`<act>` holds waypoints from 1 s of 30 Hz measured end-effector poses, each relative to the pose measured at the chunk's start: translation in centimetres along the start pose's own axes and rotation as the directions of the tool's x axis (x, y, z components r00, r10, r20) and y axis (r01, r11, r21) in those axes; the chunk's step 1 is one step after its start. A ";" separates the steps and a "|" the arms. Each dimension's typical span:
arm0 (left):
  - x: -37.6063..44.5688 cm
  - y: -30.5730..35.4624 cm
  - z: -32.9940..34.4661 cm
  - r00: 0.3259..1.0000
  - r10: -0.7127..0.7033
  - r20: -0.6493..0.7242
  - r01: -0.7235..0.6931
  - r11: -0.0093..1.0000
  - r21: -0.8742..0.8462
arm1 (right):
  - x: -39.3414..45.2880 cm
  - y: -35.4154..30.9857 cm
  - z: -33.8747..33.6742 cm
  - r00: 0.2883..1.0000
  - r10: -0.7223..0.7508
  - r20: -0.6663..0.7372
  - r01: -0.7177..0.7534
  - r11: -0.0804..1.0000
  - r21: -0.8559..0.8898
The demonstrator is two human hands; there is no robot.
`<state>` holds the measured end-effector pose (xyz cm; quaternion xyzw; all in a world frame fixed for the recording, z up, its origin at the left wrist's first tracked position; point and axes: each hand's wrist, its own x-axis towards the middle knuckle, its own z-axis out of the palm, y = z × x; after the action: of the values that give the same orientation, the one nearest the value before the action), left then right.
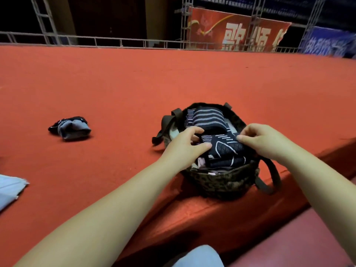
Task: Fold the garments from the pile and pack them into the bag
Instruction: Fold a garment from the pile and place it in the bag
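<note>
A leopard-print bag (227, 182) with dark straps stands open near the front edge of the red surface. Inside lie several folded dark garments with pale stripes. My left hand (185, 145) and my right hand (262, 139) both pinch the topmost folded navy garment (225, 144) with white line patterns, holding it over the bag's mouth. Another striped folded garment (208, 117) lies at the far side of the bag. A small crumpled grey-blue and dark garment (71, 128) lies apart on the surface to the left.
The wide red carpeted platform (134, 83) stretches ahead, with a metal railing (115, 42) at its far edge. A pale blue cloth (9, 189) lies at the left edge. The platform's front edge drops off right by the bag.
</note>
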<state>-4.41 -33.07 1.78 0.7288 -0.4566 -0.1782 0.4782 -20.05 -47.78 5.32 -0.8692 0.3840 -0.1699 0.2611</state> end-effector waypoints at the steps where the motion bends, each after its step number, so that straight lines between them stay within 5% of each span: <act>1: 0.0 -0.3 0.2 1.000 0.025 -0.002 -0.025 0.999 0.041 | 0.0 0.4 0.2 1.000 -0.012 0.015 0.014 0.994 -0.110; 6: -0.3 -0.7 1.1 0.985 0.168 0.028 -0.170 0.978 0.119 | -0.2 1.1 -0.3 0.993 -0.098 0.070 0.115 0.944 -0.310; 10: 0.7 -1.6 1.5 0.968 0.237 -0.084 -0.210 0.945 0.251 | 0.3 1.4 0.6 0.984 -0.161 0.080 0.180 0.906 -0.384; 13: 1.7 -1.8 1.8 0.979 0.174 -0.103 -0.148 0.965 0.217 | 0.9 1.7 1.2 0.988 -0.136 0.074 0.152 0.938 -0.313; 18: 1.9 -1.8 1.2 0.991 0.093 0.100 -0.106 0.984 0.141 | 1.3 1.0 0.4 0.981 -0.071 0.180 0.134 0.922 -0.364; 26: 0.6 -4.1 -3.2 0.999 0.029 0.041 -0.025 0.997 -0.076 | 0.1 -5.6 2.8 0.925 -0.368 -0.097 0.351 0.923 -0.156; 30: -0.9 -7.5 -7.4 0.999 -0.045 -0.006 0.044 0.994 -0.095 | 0.0 -9.9 7.4 0.900 -0.429 -0.080 0.413 0.896 -0.162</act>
<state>3.99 -27.39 -1.31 0.7159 -0.4293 -0.2075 0.5101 -10.69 -39.80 5.15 -0.9368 0.2121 -0.2441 0.1337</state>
